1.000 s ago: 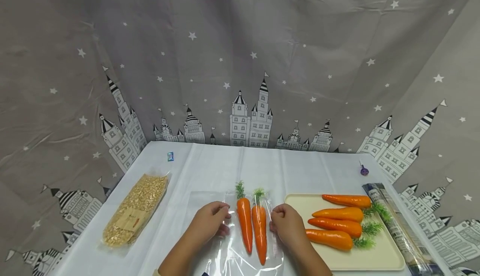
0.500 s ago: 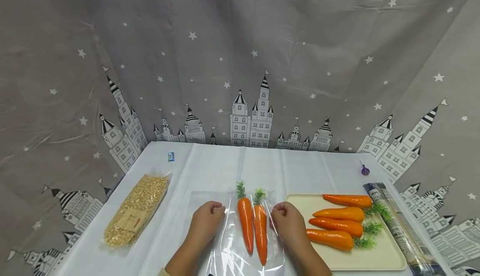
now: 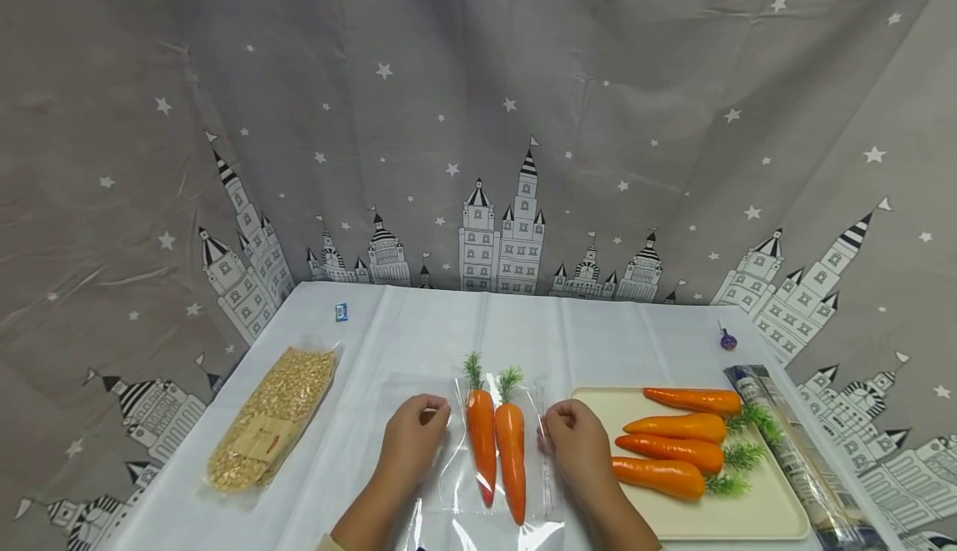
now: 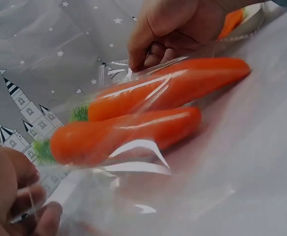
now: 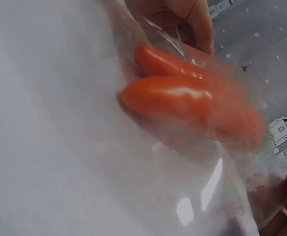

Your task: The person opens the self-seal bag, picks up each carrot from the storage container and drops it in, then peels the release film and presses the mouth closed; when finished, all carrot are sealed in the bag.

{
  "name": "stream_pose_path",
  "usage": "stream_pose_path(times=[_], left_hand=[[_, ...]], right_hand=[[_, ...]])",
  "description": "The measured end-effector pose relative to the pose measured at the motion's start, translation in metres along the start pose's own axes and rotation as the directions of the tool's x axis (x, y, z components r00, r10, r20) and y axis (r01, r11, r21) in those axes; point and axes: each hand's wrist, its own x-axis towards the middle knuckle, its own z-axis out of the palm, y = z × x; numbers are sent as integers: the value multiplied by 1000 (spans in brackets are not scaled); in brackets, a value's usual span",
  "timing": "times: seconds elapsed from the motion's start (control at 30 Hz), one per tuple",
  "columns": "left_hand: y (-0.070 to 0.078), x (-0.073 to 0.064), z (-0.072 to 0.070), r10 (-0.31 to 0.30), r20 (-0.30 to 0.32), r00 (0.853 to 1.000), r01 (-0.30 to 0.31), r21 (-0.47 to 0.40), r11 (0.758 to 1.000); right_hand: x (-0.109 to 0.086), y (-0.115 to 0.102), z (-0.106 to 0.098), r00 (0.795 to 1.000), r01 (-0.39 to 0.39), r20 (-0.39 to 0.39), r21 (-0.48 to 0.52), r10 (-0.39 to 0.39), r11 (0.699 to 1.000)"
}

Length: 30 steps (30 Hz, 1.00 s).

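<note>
Two orange carrots with green leafy tops, a left carrot (image 3: 482, 443) and a right carrot (image 3: 512, 461), lie side by side inside a clear plastic bag (image 3: 453, 491). Their tops point away from me, at the bag's far edge. My left hand (image 3: 413, 436) pinches the bag's left side, and my right hand (image 3: 578, 443) pinches its right side near the tray. In the left wrist view the film stretches over the nearer carrot (image 4: 129, 135) with bright glare. The right wrist view shows both carrot tips under the hazy film; part of the left hand (image 5: 178, 17) appears above them.
At right, a cream tray (image 3: 733, 526) holds several more carrots (image 3: 676, 455), beside a shiny printed packet (image 3: 807, 468). A bag of yellowish grains (image 3: 272, 418) lies at left. Farther back are a small blue packet (image 3: 341, 312) and a small purple item (image 3: 728, 340). A grey curtain (image 3: 419, 119) hangs behind.
My left hand has moved slightly left from the carrots, its fingers drawing together at the film. The bagged carrots have shifted a little left and away from me. The tray stays still.
</note>
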Motion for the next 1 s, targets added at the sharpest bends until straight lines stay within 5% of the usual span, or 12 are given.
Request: stream_pose_path(times=[0.2,0.53,0.8,1.0], left_hand=[[4,-2,-3,-8,23,1000,12,-180,984],[9,-5,-6,79,-54,995,-91,-302,949],[14,-5,-15,192,-91,977,-212,-450,867],[16,-7,-19,214,-100,972,-235,-487,841]], right_hand=[[2,-2,-1,1000,-7,-26,137,10,991],[-1,-10,-8,998,41,-49,284,-28,958],[-8,-21,-15,993,116,-54,423,-103,899],[-15,-27,-19,980,196,-74,443,-183,875]])
